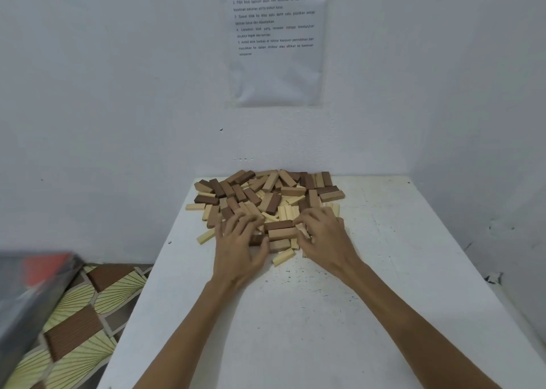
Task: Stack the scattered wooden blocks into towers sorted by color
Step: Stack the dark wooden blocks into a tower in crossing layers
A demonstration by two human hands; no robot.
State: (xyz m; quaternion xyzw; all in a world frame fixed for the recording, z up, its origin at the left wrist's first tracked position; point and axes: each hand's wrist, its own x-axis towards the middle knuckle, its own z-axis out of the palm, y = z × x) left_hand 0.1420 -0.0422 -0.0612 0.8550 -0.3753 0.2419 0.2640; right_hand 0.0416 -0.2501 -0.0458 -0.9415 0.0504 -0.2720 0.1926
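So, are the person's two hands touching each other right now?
Apart. The head view shows the left hand and the right hand separated by a few brown blocks lying between them.

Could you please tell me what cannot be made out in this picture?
Head view only.
Pile: lower layers are buried by the upper blocks.
Left hand and right hand: they cover part of the pile; whether either grips a block is unclear.
Wall sheet: print too small, top cut off.
Grey and red thing, lower left: blurred, cut by the edge.

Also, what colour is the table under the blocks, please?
The table is white with dark specks; head view.
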